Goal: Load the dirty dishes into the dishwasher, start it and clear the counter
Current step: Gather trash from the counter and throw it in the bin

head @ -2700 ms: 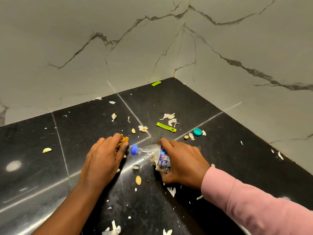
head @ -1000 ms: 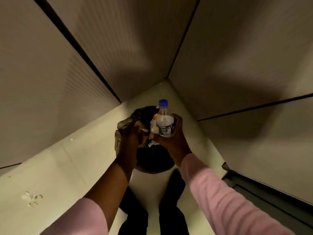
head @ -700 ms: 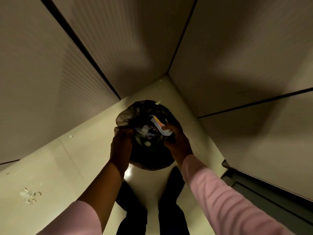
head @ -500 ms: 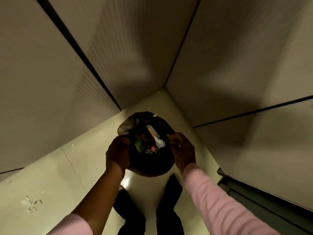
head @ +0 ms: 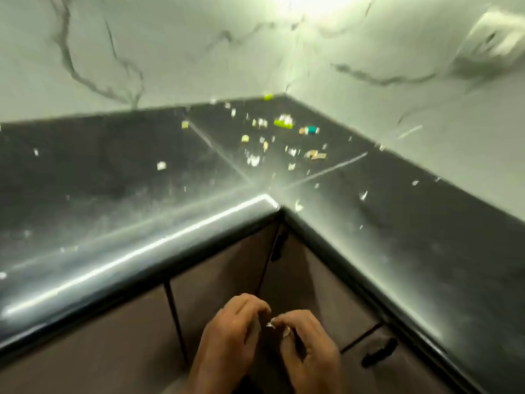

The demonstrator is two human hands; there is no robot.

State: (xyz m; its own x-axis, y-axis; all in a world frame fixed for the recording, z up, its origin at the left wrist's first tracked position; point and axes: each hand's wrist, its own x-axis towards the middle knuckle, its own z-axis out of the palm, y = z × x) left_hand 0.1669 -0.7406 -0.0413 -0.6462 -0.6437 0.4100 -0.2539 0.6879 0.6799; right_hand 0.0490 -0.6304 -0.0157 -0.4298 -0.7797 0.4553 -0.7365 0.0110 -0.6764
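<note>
Setting: black stone counter (head: 119, 177) wrapped round an inside corner, backed by white marble-veined wall (head: 176, 52); whole view is motion-blurred.
Counter edge: glossy rounded lip (head: 136, 260) catches a bright streak of light and turns at the corner near centre.
Debris, far corner: pale peelings and scraps (head: 252, 160) lie scattered over the far part of the counter, thickest near where the two walls meet.
Green strip: lime-green strip (head: 283, 123) lies among the scraps toward the far corner; a smaller green piece (head: 268, 96) sits against the foot of the wall.
Cap: teal round cap (head: 312, 129) lies just right of the green strip, on the counter.
Debris, right run: a few lone white flecks (head: 363, 195) lie well apart on the right-hand stretch.
Cabinets: brown doors (head: 224, 274) below the counter, with dark handles (head: 379, 352) on the right-hand side.
Left hand: left hand (head: 227, 336) held low and near, in front of the cabinets, below counter level; fingers curled inward; blur prevents saying whether it has hold of anything.
Right hand: right hand (head: 308, 342) just beside the left, fingertips almost meeting; fingers curled, with a small pale scrap (head: 270, 325) at the tips, apparently pinched.
Wall fitting: blurred white plate (head: 494, 41) high on the right wall; detail unreadable.
</note>
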